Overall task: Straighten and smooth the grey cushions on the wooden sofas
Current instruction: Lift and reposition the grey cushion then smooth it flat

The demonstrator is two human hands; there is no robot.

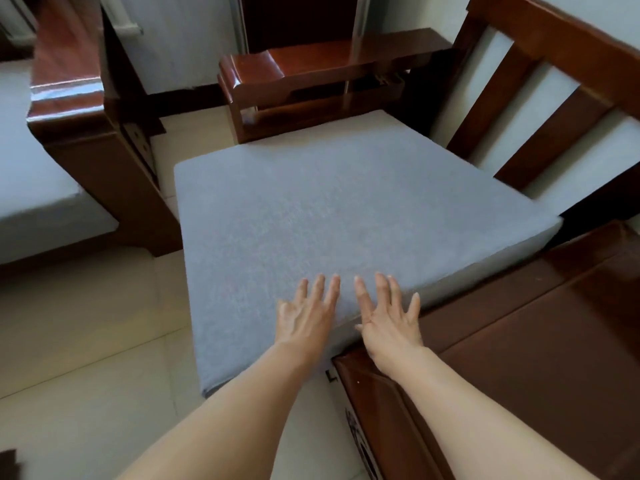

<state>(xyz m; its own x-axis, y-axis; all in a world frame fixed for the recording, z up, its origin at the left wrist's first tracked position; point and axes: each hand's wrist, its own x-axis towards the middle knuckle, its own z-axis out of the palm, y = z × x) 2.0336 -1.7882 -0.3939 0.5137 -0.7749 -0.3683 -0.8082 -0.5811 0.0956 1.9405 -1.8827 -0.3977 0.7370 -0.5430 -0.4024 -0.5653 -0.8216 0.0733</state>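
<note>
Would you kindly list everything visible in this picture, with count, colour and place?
grey cushion: one, grey, on the middle sofa seat, skewed, its near corner overhanging the floor
second cushion: one, grey, on the sofa at far left
wooden armrests: three, red-brown; far, left, near right
slatted backrest: one, red-brown, upper right
tiled floor: pale, lower left
left hand: one, flat on the grey cushion
right hand: one, fingers spread, flat on the cushion's right edge
</note>
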